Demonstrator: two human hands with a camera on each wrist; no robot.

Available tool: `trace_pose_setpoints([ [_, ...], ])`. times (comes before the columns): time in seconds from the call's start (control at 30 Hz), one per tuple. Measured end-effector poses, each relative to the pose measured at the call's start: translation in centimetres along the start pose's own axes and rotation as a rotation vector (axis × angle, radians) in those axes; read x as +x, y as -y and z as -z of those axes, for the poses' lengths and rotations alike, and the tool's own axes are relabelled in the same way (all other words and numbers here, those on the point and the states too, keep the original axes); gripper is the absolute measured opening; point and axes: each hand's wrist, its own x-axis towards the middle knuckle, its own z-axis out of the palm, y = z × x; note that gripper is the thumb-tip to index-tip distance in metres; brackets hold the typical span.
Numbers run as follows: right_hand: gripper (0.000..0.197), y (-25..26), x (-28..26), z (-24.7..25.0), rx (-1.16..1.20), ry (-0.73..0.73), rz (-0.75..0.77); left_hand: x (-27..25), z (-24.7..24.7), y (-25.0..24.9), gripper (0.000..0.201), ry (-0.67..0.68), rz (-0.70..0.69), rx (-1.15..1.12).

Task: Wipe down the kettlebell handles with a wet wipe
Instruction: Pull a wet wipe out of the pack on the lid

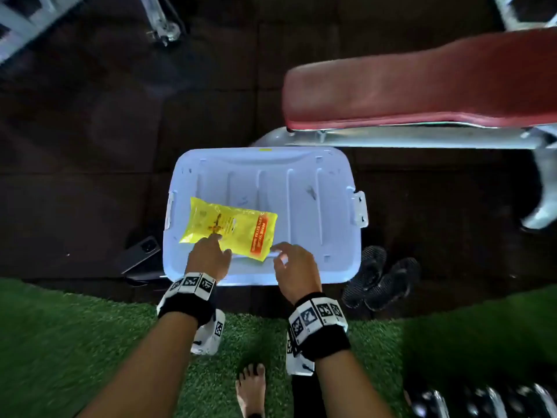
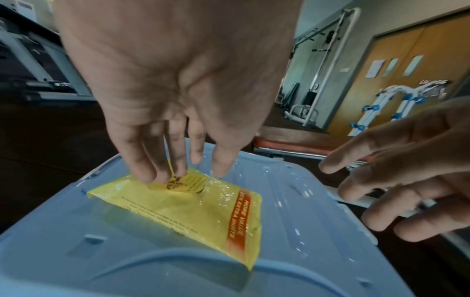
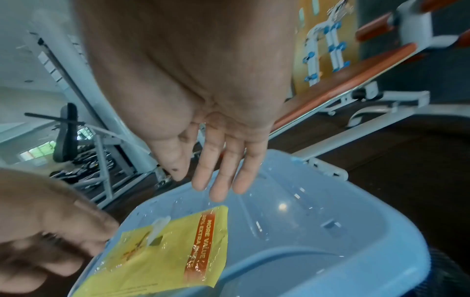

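Note:
A yellow wet wipe pack [image 1: 232, 227] with an orange band lies flat on the pale blue lid of a plastic bin [image 1: 301, 200]. My left hand [image 1: 218, 241] reaches down onto the pack [image 2: 193, 213], and its fingertips [image 2: 152, 176] touch it around the printed opening. In the right wrist view a clear flap [image 3: 159, 227] stands up from the pack [image 3: 162, 257]. My right hand [image 1: 281, 251] hovers just right of the pack's orange end with its fingers spread and relaxed [image 3: 211, 186], holding nothing. No kettlebell handle is clearly visible.
A red padded bench [image 1: 422, 86] on a white frame stands behind the bin. A dark phone [image 1: 140, 253] lies left of the bin and black sandals [image 1: 382, 279] right of it. Green turf [image 1: 75, 342] lies under my bare foot [image 1: 251, 387]. Dark chrome-edged weights [image 1: 482, 399] sit bottom right.

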Motion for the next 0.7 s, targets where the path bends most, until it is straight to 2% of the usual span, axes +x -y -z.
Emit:
trace_pose_setpoints([
  [0.13, 0.034, -1.2, 6.9, -2.9, -0.087, 0.119, 0.031, 5.9, -1.9, -1.0, 0.077, -0.047, 0.051, -0.112],
  [0.2, 0.034, -1.3, 9.8, -4.2, -0.108, 0.159, 0.040, 7.7, -2.8, -1.0, 0.081, -0.040, 0.077, -0.100],
  [0.23, 0.034, -1.4, 11.2, -4.8, -0.107, 0.169, 0.039, 8.4, -3.1, -0.8, 0.073, -0.046, 0.075, -0.083],
  [0.27, 0.034, -1.2, 12.3, -5.3, -0.099, 0.182, 0.039, 9.1, -3.4, -0.3, 0.056, -0.081, 0.056, -0.093],
  [0.33, 0.033, -0.9, 14.4, -6.5, -0.073, 0.206, 0.037, 9.9, -3.7, 0.6, 0.011, -0.202, 0.030, -0.202],
  [0.4, 0.030, -0.3, 15.7, -7.7, -0.091, 0.248, 0.059, 10.6, -3.3, 1.7, 0.023, -0.257, 0.028, -0.314],
  [0.5, 0.027, 0.6, 16.6, -9.5, -0.111, 0.268, 0.060, 11.3, -2.4, 3.5, 0.022, -0.250, 0.069, -0.346],
  [0.6, 0.025, 1.4, 16.9, -11.2, -0.130, 0.244, 0.037, 11.6, -2.2, 4.7, 0.030, -0.222, 0.049, -0.332],
  [0.7, 0.023, 2.1, 17.0, -12.6, -0.218, 0.209, 0.057, 11.6, -2.2, 5.0, 0.028, -0.188, 0.022, -0.361],
])
